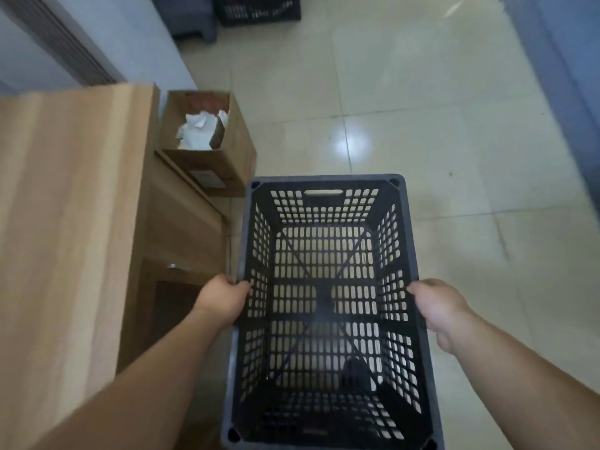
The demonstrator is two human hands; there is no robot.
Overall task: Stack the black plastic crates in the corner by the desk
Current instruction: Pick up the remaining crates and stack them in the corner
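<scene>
Black crate (328, 306) sits mouth-up, long axis running away from the person, both hands' fingers (240, 285) clamped on its side rims.

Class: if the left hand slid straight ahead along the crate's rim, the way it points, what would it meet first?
Probably the open brown cardboard box by the wooden desk, beyond the left hand gripping the black plastic crate; depth unclear.

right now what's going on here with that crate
A person is carrying an empty black plastic crate with both bare hands, the left hand gripping its left rim and the right hand its right rim. It is held open side up over the tiled floor, just beside a wooden desk. An open cardboard box with white paper inside sits past the desk's end. Another black crate sits on the floor farther ahead, by a grey piece of furniture. The held crate is not yet stacked on anything.
</scene>
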